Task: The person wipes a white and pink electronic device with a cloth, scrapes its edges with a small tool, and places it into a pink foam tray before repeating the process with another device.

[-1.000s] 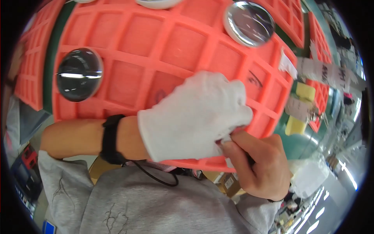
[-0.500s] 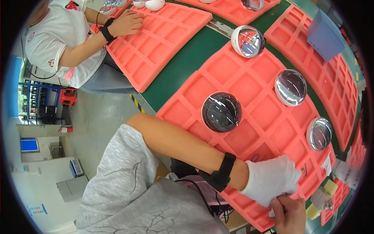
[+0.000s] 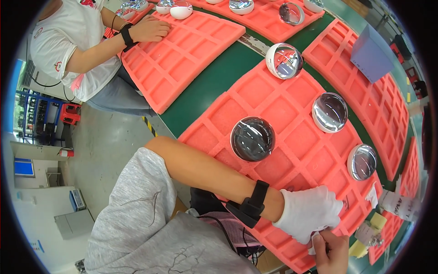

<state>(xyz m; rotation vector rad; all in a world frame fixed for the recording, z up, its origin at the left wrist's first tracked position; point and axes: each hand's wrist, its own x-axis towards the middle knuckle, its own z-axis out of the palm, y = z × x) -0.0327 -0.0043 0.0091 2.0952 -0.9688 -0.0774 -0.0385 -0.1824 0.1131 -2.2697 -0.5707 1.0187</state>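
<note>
Abruptly wider, the view over a green worktable now shows far more of the room than the close framing of a second ago, yet the two hands remain together at the same edge of the near tray; the work at the glove, by all appearances, goes on without a break.

Across from the person, a co-worker in a white T-shirt rests a bare hand on a salmon-pink compartment tray. Before the person lies a matching near tray, bearing a glossy dark dome and three clear domes, all clear of both the person's hands.

Over that tray's near right part, the left hand wears a white glove and, above the wrist, a black strap. Its fingers curl downward, tips hidden; how tightly they close, or on what, cannot be told. Just below, the bare right hand meets the gloved fingers, its thumb and forefinger pinched together on a small white piece of material against the glove's underside. Whether that piece belongs to the glove or is separate does not show.
</note>
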